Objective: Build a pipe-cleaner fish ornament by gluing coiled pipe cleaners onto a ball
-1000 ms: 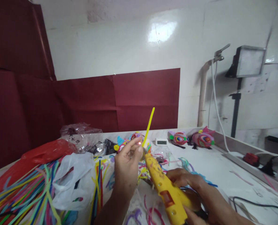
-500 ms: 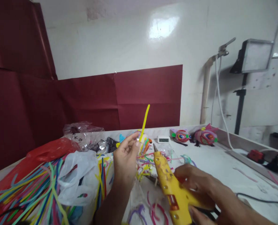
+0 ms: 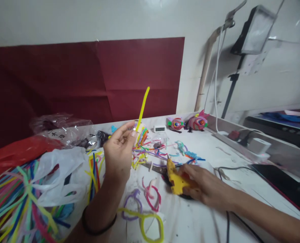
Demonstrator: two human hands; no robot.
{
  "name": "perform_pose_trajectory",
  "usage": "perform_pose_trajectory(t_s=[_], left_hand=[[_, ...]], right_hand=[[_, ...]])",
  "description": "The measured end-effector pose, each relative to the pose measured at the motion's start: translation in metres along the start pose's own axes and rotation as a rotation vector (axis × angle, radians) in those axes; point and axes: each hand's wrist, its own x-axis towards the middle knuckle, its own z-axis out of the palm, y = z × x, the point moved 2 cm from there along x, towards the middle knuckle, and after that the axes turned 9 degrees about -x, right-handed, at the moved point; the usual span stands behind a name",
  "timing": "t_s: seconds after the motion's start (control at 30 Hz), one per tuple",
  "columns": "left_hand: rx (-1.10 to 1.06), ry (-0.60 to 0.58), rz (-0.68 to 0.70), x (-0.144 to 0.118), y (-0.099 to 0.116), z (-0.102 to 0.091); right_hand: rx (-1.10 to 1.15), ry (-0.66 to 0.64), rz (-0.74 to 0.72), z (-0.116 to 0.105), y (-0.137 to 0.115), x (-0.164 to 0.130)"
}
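Observation:
My left hand [image 3: 121, 145] pinches a yellow pipe cleaner [image 3: 143, 107] between thumb and fingers, and its free end points up. Whether anything else is tucked in those fingers I cannot make out. Low over the table, my right hand [image 3: 203, 184] grips a yellow hot glue gun [image 3: 175, 180], its nozzle tipped away from me. Dark scissors [image 3: 156, 168] lie partly behind the gun. A pink pipe cleaner loop [image 3: 153, 199], a purple one [image 3: 132, 206] and a yellow-green one [image 3: 162, 227] rest on the table in front.
Left lie many coloured pipe cleaners [image 3: 21, 202], a white plastic bag [image 3: 61, 179] and a red bag [image 3: 21, 152]. At the back stand a small digital clock [image 3: 159, 129] and two pink fish-like crafts [image 3: 176, 124]. A black cable [image 3: 227, 212] and a dark tablet-like slab [image 3: 281, 187] are right.
My right hand has lowered the glue gun toward the table, farther from me. The left hand still holds the yellow pipe cleaner. The view has tilted down and turned right.

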Motion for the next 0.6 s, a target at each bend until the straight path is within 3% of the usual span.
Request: perform_pose_trajectory(t_s=[0.07,0.17,0.33,0.47,0.6], left_hand=[[0.009,-0.006,-0.047,-0.002,-0.002,0.001],[0.002,-0.037,-0.118,-0.006,-0.003,0.004],[-0.012,-0.152,-0.184,-0.012,-0.001,0.010],[-0.009,-0.202,-0.198,-0.016,0.000,0.015],[0.029,-0.232,-0.176,-0.018,-0.003,0.017]], right_hand=[[0.008,0.006,-0.046,0.001,-0.003,0.003],[0.099,0.095,-0.071,-0.016,-0.012,0.017],[0.428,0.428,0.088,-0.055,-0.032,0.057],[0.734,0.483,0.194,-0.054,-0.043,0.083],[0.831,0.493,0.224,-0.046,-0.046,0.091]])
